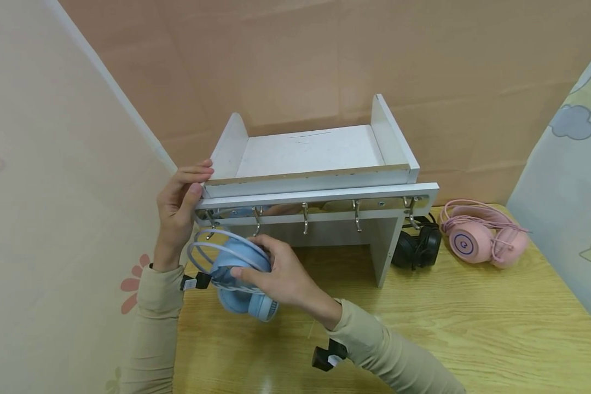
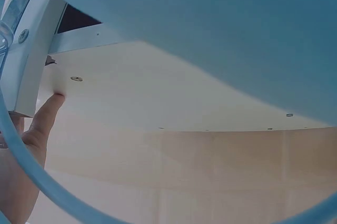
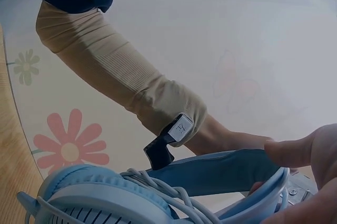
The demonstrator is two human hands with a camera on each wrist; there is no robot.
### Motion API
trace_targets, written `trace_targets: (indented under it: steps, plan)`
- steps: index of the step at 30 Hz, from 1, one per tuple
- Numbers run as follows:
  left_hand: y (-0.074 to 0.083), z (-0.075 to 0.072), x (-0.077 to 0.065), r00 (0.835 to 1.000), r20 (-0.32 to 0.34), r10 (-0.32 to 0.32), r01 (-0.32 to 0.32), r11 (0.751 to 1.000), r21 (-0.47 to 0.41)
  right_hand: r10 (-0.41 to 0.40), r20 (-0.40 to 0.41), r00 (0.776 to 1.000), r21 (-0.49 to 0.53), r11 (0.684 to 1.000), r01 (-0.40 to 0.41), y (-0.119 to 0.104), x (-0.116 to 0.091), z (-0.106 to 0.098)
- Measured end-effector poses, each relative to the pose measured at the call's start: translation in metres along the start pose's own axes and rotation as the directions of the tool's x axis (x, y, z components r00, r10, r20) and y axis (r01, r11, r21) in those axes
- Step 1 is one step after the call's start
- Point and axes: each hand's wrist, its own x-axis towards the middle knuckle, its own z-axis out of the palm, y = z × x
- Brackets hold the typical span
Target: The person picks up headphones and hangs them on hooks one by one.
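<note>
A pair of blue headphones [image 1: 241, 257] hangs in the grip of my right hand [image 1: 280, 273], thumb and fingers pinching its headband. The ear cups point down, and the upper hoops lie just below and beside the leftmost hook [image 1: 210, 223]; whether they touch cannot be told. My left hand [image 1: 177, 210] grips the left front corner of the white shelf [image 1: 315, 191]. In the left wrist view a finger [image 2: 48, 113] presses the board's surface. Close up in the right wrist view, the ear cup [image 3: 89, 192] has a cable wound about the band.
Several metal hooks, among them the middle hook [image 1: 305, 218], line the shelf's front rail. Black headphones [image 1: 417, 246] lie by the shelf's right leg, with pink headphones [image 1: 487, 235] farther right on the wooden table [image 1: 473, 328]. A patterned wall [image 1: 79, 219] stands close on the left.
</note>
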Motion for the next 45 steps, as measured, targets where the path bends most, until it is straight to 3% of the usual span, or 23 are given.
trace_targets:
  steps: [19,45]
  plan:
    - [0.001,-0.002,-0.001,1.000,0.010,-0.013,0.013,1.000,-0.017,-0.017,0.020,1.000,-0.060,0.998,0.018,0.014,0.015,0.000]
    - [0.006,-0.002,0.002,0.999,0.049,-0.015,0.014,0.999,0.031,-0.087,-0.008,0.996,-0.127,0.988,0.085,0.022,0.014,-0.006]
